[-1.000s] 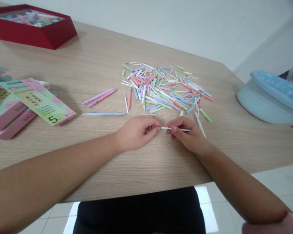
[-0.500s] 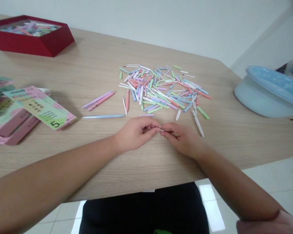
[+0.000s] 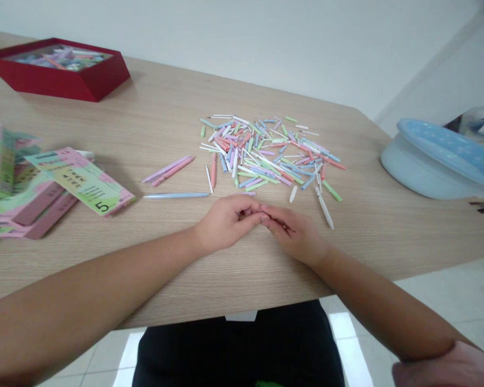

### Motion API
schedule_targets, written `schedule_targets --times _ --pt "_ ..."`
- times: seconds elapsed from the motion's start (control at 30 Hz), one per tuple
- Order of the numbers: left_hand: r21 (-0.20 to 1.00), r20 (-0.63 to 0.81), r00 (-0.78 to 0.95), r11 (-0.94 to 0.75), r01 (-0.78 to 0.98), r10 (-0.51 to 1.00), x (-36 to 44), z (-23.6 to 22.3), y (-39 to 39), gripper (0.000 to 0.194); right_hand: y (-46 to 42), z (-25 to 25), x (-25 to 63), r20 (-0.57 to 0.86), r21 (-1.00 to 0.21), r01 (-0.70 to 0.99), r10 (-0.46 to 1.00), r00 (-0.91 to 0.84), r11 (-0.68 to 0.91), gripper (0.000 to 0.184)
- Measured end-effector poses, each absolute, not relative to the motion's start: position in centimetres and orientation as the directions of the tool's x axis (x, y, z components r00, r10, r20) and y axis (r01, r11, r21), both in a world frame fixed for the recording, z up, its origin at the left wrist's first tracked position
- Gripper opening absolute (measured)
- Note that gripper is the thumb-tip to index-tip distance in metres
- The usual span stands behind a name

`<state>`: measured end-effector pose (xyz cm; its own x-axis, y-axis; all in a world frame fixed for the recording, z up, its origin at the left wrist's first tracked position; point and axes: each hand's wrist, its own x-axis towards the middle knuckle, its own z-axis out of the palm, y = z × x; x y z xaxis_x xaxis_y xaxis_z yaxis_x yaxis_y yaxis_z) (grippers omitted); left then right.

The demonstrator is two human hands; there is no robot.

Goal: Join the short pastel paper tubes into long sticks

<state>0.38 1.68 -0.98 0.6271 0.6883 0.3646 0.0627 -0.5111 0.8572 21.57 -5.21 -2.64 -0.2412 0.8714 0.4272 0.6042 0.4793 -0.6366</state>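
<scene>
Nearest, black clothing (image 3: 237,349) meets the front edge of the table (image 3: 242,285), and a broad strip of bare wood runs from that edge up to the hands. The left hand (image 3: 229,221) and right hand (image 3: 296,234) touch at their fingertips, thumbs and fingers of each pressed together (whether anything is pinched between them, I cannot tell). Just past them lie a purple piece (image 3: 248,193), partly behind the left hand, a white cap (image 3: 293,194) and, right of it, a white pen (image 3: 325,208). To the left, a blue pen (image 3: 176,195) lies well in from the edge, with open wood around it. Beyond spreads a pile of pen parts (image 3: 262,166); cartons (image 3: 83,180) bound the left, a blue tub (image 3: 419,172) the right. Farthest, a red box (image 3: 64,80) stands near the wall (image 3: 246,48).
</scene>
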Motion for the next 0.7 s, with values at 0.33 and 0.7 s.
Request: schedule_targets --times 0.33,0.7 --pt "0.79 0.364 0.599 -0.577 0.207 0.713 0.1 -1.0 2.3 0.037 -4.4 -3.9 21.6 0.301 -0.894 0.332 0.952 -0.053 0.301 0.023" --pt "0.18 0.209 0.723 -0.753 0.633 0.658 0.4 -1.6 1.9 0.031 -3.6 -3.2 21.8 0.221 -0.972 0.077 0.975 -0.015 0.221 0.026"
